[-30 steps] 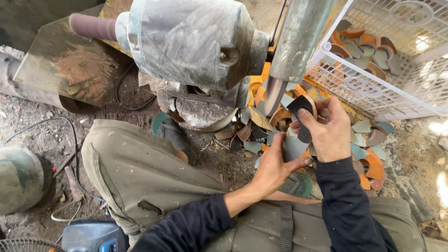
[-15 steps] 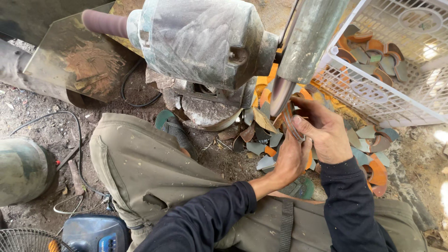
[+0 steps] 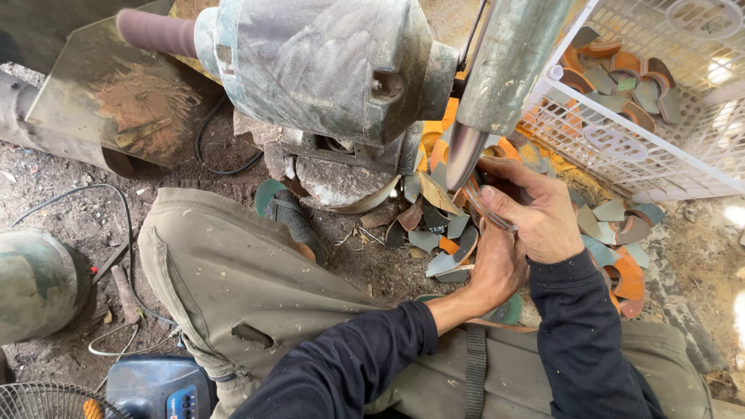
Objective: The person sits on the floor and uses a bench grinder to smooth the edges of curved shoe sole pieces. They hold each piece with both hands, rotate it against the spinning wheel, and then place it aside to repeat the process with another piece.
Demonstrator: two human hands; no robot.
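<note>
Curved shard [image 3: 487, 208] is being pinched by both hands against grinding wheel [image 3: 464, 154]; right hand [image 3: 535, 213] closing over it, left hand [image 3: 497, 268] gripping beneath. White crate [image 3: 621, 147] of shards sitting right, loose shards [image 3: 613, 233] littering ground, motor [image 3: 326, 66] looming left.

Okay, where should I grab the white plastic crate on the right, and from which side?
Take the white crate by the oval handle slot in its near wall, coming from the front. The wall is open lattice, tilted toward the person, and the slot is clear of the pieces inside.
</note>
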